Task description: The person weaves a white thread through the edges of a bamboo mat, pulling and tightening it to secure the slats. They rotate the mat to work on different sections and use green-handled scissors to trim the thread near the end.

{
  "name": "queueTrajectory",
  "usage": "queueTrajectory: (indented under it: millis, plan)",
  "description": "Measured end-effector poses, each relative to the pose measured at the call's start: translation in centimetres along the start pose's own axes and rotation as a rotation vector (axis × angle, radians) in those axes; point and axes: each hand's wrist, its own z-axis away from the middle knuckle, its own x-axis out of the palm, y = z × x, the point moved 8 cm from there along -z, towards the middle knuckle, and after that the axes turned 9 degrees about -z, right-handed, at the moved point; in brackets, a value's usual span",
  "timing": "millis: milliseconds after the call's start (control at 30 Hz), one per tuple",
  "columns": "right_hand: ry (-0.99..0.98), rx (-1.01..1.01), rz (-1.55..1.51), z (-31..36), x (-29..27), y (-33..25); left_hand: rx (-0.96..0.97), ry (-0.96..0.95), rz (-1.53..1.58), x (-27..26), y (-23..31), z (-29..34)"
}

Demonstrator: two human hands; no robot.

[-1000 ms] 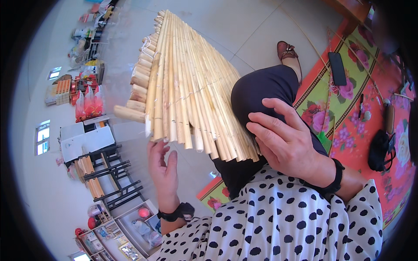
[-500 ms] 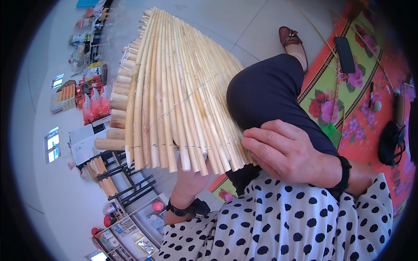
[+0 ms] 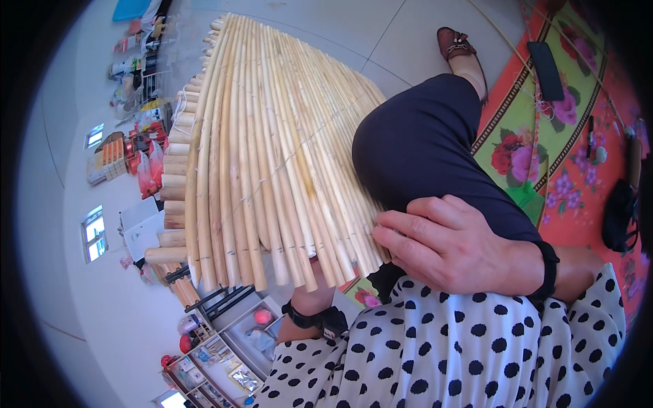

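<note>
A mat of pale reed stalks [image 3: 272,149], bound with thin thread, stands tilted across my lap. Its cut ends point toward me, and a second layer of stalk ends juts out along its left side. My right hand [image 3: 442,245] is at the mat's near right edge, its fingers bent together over the outermost stalks; the thumb is hidden. Behind the near stalk ends goes my left hand [image 3: 314,296], of which only the wrist and a bit of the heel show. Its fingers are out of sight behind the mat.
My bent leg in dark trousers [image 3: 422,143] is against the mat's right side. On the floral floor cloth [image 3: 507,153] lie a dark phone [image 3: 545,71], a pen [image 3: 590,134] and a black bag [image 3: 617,217]. Shelves of goods [image 3: 218,367] line the left wall.
The near end of the mat has shifted slightly down and left, covering more of my left hand. My right hand keeps its place on the edge. The view has turned a little.
</note>
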Motion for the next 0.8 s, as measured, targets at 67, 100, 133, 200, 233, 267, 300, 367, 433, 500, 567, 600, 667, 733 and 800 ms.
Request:
queueTrajectory:
  millis: [67, 100, 133, 200, 233, 267, 300, 367, 433, 500, 567, 600, 667, 733, 800]
  plan:
    - [-0.069, 0.005, -0.016, 0.3, 0.1, 0.0, -0.011, 0.004, 0.045, -0.1, -0.3, 0.0]
    - [-0.084, -0.012, -0.020, 0.4, 0.2, -0.1, -0.010, 0.004, 0.058, -0.1, -0.2, 0.0]
    - [-0.100, -0.030, -0.023, 0.5, 0.2, -0.3, -0.012, 0.006, 0.071, -0.2, -0.1, 0.0]
    - [-0.153, -0.067, -0.039, 0.6, 0.5, -0.7, -0.007, 0.006, 0.096, 0.0, 0.0, 0.2]
    - [-0.189, -0.088, -0.054, 0.7, 0.8, -0.9, -0.007, 0.013, 0.117, -0.1, 0.3, 0.4]
    - [-0.225, -0.109, -0.069, 0.8, 1.0, -1.0, -0.002, 0.017, 0.134, -0.1, 0.4, 0.6]
    - [-0.285, -0.125, -0.075, 1.0, 1.4, -1.1, 0.001, 0.013, 0.156, -0.3, 0.4, 0.6]
    - [-0.348, -0.143, -0.063, 1.0, 1.8, -1.1, 0.015, 0.000, 0.207, -0.6, 0.5, 0.7]
    - [-0.395, -0.154, -0.058, 0.9, 2.2, -1.2, 0.024, -0.019, 0.260, -0.7, 0.4, 0.5]
    - [-0.427, -0.163, -0.058, 1.0, 2.5, -1.2, 0.046, -0.037, 0.335, -1.0, 0.4, 0.5]
    - [-0.435, -0.168, -0.103, 1.0, 2.7, -1.4, 0.075, -0.065, 0.431, -1.1, 0.2, 0.4]
    - [-0.430, -0.173, -0.132, 0.9, 2.5, -1.4, 0.087, -0.075, 0.469, -1.0, 0.5, 0.4]
    - [-0.415, -0.148, -0.208, 0.9, 2.2, -1.6, 0.106, -0.109, 0.555, -0.5, 1.1, 0.3]
    - [-0.463, -0.159, -0.220, 1.1, 3.1, -1.7, 0.135, -0.171, 0.672, -0.6, 0.7, -0.3]
    - [-0.559, -0.205, -0.200, 1.5, 3.9, -1.9, 0.149, -0.239, 0.793, -0.4, 0.2, -0.7]
